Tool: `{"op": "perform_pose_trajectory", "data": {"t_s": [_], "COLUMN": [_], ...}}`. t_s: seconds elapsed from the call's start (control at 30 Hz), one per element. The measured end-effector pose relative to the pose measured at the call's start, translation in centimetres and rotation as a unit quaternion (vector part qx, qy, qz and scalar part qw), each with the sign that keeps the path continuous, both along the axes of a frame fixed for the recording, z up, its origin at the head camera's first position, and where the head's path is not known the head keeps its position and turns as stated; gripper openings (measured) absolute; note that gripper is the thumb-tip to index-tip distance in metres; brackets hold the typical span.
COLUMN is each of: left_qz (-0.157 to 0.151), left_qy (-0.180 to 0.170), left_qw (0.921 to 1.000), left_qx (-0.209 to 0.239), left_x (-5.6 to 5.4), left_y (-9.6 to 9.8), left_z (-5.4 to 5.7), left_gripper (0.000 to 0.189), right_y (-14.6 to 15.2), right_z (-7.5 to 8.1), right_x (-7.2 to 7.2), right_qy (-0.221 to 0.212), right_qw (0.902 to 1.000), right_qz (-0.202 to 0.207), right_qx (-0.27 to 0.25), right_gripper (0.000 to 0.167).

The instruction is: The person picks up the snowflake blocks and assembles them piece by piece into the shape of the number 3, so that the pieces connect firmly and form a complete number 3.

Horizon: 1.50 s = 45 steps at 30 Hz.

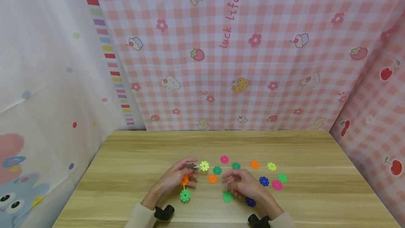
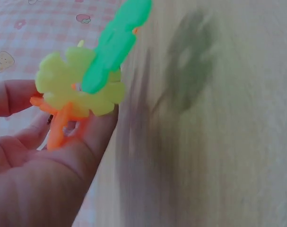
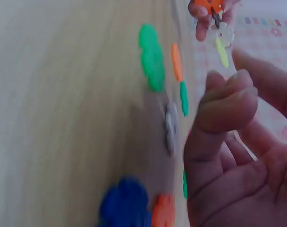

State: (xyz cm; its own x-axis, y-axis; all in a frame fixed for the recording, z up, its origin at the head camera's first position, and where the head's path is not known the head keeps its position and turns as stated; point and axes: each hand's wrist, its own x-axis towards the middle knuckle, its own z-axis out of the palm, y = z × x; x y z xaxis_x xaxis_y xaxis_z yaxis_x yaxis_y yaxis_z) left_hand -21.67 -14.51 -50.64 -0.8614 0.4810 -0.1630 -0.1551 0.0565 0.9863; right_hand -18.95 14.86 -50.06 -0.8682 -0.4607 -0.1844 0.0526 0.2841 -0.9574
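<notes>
Plastic notched discs, mixed colours, part assembled, part loose on the tabletop.

Item 1: cluster, held up in the left grip, whose fingers and thumb are clamped on it about the orange disc. Below: yellow link, edge-on, then green end. Other branch: dark disc, clear disc, yellow tip.

Item 2: right grip, above the loose pieces; fingers loosely bent, no disc visible between them. Nearest beneath: loose green and a pale disc, the latter plain only in the right-wrist view.

Item 3: loose stock, lying flat between the hands and to the right: far pink, two teals, near orange, far orange, loose yellow, small green, near pink, two blues.

Step, as judged: joining discs slot to slot, seemingly between one addition and another. Next move would call for the right grip to pinch one loose disc by its rim, line up a notch with the cluster's and press, the left grip steadying the branches.
</notes>
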Motion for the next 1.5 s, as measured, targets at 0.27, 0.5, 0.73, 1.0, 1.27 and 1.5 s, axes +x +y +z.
{"op": "perform_pose_trajectory", "data": {"t_s": [0.27, 0.5, 0.73, 1.0, 1.27, 1.5], "left_qz": [0.030, 0.045, 0.047, 0.050, 0.055, 0.053], "left_qy": [-0.004, -0.005, -0.007, -0.006, 0.017, 0.033], "left_qw": [0.9993, 0.9984, 0.9983, 0.9980, 0.9963, 0.9948], "left_qx": [-0.022, -0.034, -0.033, -0.037, -0.064, -0.081], "left_x": [-0.4, -0.4, -0.4, -0.5, -0.6, -0.7], "left_y": [-0.1, -0.3, -0.4, -0.4, -0.1, -0.1], "left_z": [-0.4, -0.7, -0.9, -0.9, -0.5, -0.5], "left_gripper": [0.047, 0.048, 0.049, 0.047, 0.047, 0.049], "right_y": [1.6, 1.9, 2.0, 2.1, 1.8, 1.3], "right_z": [-0.2, -0.6, -0.7, -0.6, -0.7, -0.5], "right_x": [0.5, 0.4, 0.1, 0.1, 0.2, 0.3], "right_qy": [0.009, 0.019, 0.024, 0.020, 0.031, 0.031], "right_qw": [0.9965, 0.9934, 0.9911, 0.9897, 0.9908, 0.9899], "right_qz": [0.073, 0.101, 0.120, 0.129, 0.114, 0.104], "right_qx": [0.039, 0.051, 0.051, 0.058, 0.066, 0.092], "right_gripper": [0.028, 0.033, 0.036, 0.037, 0.030, 0.026]}}
